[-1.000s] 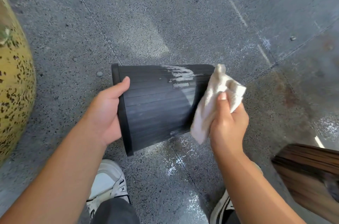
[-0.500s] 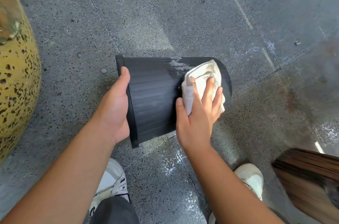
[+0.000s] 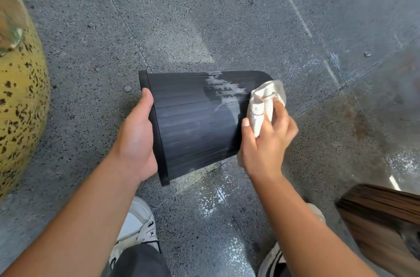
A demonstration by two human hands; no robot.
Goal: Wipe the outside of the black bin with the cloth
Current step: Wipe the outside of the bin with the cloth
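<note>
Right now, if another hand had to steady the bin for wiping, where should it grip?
Probably at the rim, from the open-mouth side, as the left hand does. The bin is held on its side; the raised rim band gives fingers a lip, and leaves the ribbed wall and its white smear free for the cloth in the right hand.

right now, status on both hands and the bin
Left hand gripping black bin rim. Right hand presses cloth near base. Whitish smear remains. Nothing in the way.

Both forearms (image 3: pixel 75 220) are bare, no sleeves; dark grey trousers (image 3: pixel 141 260); white sneakers (image 3: pixel 138 224) with black markings and laces.
</note>
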